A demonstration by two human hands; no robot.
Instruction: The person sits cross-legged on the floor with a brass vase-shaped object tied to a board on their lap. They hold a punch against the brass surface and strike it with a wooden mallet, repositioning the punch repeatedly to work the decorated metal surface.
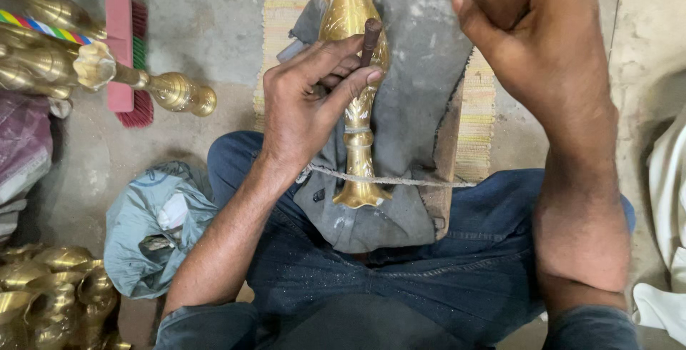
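Closely, two hands work a brass vase on the lap.

Left hand (307, 103) curls shut around a short dark punch tool (370, 36), tip pressed to the brass vase (355, 71). Right hand (525, 32), raised above, forms a closed fist; what it grips is hidden. Vase lies on grey cloth (414, 107), mouth pointing away, foot nearest, cord (400, 180) across its base.

One head-worn camera looks steeply down, close over the lap (371, 271), with the floor (207, 21) on the far side and both forearms entering from near.
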